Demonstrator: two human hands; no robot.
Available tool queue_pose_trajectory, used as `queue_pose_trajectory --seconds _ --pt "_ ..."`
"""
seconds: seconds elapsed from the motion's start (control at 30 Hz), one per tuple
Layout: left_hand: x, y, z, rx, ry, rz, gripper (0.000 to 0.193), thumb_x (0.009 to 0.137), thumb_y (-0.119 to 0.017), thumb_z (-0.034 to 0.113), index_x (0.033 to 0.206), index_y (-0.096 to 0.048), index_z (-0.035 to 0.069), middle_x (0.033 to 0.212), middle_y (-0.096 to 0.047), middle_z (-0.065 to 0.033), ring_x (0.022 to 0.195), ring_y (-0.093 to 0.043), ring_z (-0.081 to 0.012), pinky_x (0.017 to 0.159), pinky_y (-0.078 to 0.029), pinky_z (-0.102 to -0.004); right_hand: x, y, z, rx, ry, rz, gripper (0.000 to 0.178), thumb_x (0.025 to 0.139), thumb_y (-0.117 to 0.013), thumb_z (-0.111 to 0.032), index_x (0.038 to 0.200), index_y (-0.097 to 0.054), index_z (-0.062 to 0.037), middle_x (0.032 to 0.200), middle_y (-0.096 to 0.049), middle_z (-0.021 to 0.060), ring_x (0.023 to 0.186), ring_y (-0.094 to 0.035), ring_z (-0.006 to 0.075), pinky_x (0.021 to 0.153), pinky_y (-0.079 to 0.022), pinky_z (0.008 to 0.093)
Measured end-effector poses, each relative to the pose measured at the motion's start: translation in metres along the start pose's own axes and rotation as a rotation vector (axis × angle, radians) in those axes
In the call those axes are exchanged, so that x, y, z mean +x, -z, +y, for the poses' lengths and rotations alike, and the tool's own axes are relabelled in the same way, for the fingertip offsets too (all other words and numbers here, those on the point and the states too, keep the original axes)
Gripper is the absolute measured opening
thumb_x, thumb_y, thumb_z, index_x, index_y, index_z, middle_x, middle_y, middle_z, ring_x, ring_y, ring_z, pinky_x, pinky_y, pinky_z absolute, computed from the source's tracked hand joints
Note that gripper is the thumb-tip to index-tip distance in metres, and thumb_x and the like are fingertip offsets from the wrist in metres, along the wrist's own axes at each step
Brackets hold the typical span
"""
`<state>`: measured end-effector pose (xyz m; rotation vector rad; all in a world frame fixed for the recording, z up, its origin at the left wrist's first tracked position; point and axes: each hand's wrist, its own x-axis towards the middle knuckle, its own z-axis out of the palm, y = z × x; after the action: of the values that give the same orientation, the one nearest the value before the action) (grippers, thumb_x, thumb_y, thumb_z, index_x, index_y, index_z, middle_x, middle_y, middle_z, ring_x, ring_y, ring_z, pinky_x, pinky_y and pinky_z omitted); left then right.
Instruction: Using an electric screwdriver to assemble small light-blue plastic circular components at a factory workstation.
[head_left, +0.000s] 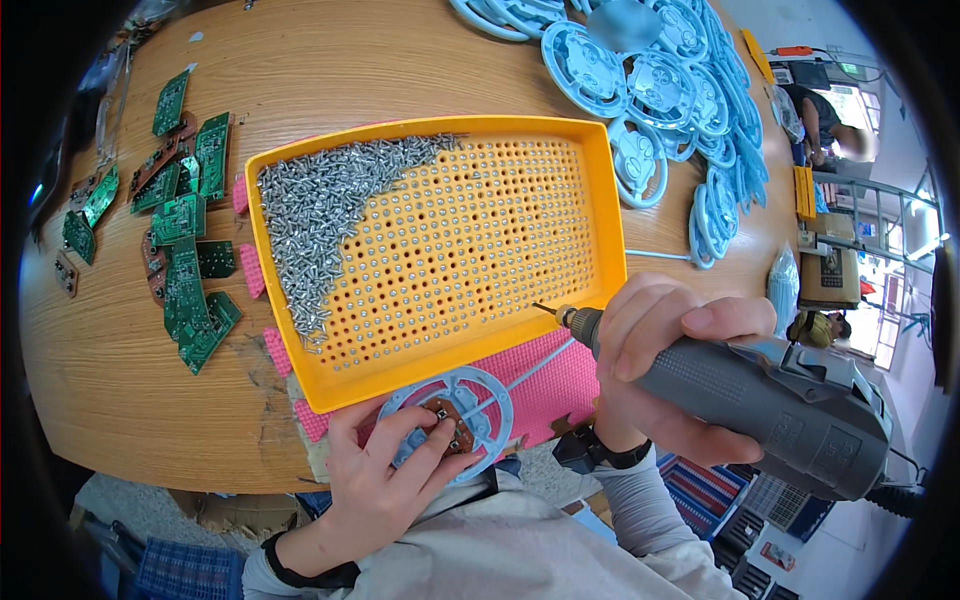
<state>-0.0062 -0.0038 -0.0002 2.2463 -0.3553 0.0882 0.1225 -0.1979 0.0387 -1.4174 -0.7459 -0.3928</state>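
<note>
My right hand [665, 350] is wrapped round a dark grey electric screwdriver [770, 405]. Its thin bit [543, 308] points left, over the near right part of a yellow tray [440, 378]. Small silver screws [315, 205] lie heaped at the tray's left, and many others stand in rows of holes. At the tray's near edge, my left hand [400, 465] has its fingertips on a small brown circuit board [455, 425] inside a light blue plastic ring-shaped part [503, 410]. The fingers partly hide the board.
Green circuit boards [183, 215] lie piled on the wooden table [110, 350] at the left. Blue plastic parts [660, 90] are stacked at the far right. A pink foam mat [555, 385] lies under the tray. Another person [825, 125] is in the background right.
</note>
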Motion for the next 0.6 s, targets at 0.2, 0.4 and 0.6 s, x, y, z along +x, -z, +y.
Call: queue_pose_trajectory --seconds 0.2,0.4,0.6 --pt "0.000 0.001 0.000 0.001 -0.008 0.015 0.035 0.061 -0.083 0.022 0.090 -0.070 0.009 0.096 -0.058 -0.0001 0.099 -0.048 -0.0311 0.078 -0.044 -0.0393 -0.002 -0.005 0.001 0.002 0.000 -0.054 0.077 0.079 -0.052 -0.075 0.103 -0.043 -0.0021 0.060 -0.055 0.0074 0.042 -0.050 0.0164 0.041 -0.040 0.0251" --pt "0.001 0.000 -0.002 -0.031 -0.003 0.011 0.033 0.060 -0.082 0.021 0.089 -0.070 0.010 0.096 -0.058 -0.0004 0.097 -0.049 -0.0310 0.077 -0.044 -0.0395 0.003 -0.003 -0.006 0.016 0.036 -0.006 0.077 0.081 -0.049 -0.074 0.107 -0.044 -0.0018 0.059 -0.056 0.0039 0.041 -0.050 0.0145 0.039 -0.036 0.0236" --pt "0.001 -0.008 -0.006 -0.086 -0.007 0.075 0.028 0.063 -0.080 0.018 0.086 -0.068 0.009 0.097 -0.057 -0.0006 0.095 -0.049 -0.0290 0.076 -0.040 -0.0404 0.006 -0.014 -0.071 0.160 -0.031 -0.004 0.052 0.084 -0.067 -0.042 0.102 -0.044 0.0004 0.059 -0.057 0.0095 0.043 -0.054 0.0192 0.043 -0.042 0.0307"
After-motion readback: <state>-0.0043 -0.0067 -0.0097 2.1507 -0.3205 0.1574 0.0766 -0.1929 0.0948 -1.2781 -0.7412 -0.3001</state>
